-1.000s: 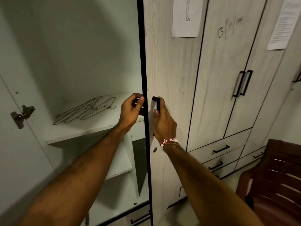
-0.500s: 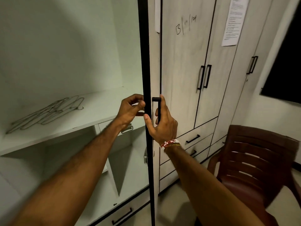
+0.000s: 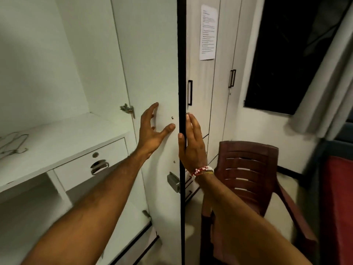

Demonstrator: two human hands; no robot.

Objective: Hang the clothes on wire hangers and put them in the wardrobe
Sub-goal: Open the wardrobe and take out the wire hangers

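The wardrobe door (image 3: pixel 152 69) stands wide open, and I see its black edge (image 3: pixel 181 54) head-on. My left hand (image 3: pixel 152 129) is spread with straight fingers against the door's white inner face. My right hand (image 3: pixel 192 144) lies on the outer side, thumb on the black edge and fingers straight, wearing a red and white beaded wristband. Several wire hangers (image 3: pixel 13 144) lie on the white shelf (image 3: pixel 63 138) inside the wardrobe at far left. No clothes are in view.
Below the shelf is a drawer with a metal handle (image 3: pixel 99 166). A lock (image 3: pixel 173 181) sits low on the door. A dark red plastic chair (image 3: pixel 246 169) stands right of the door. Further right are a dark window (image 3: pixel 282 54), a curtain (image 3: pixel 328 88) and something red (image 3: pixel 338 207).
The door has swung further open. My right hand has left the black handle, and my left hand has let go of the edge and spread on the inner face. The view turned right.
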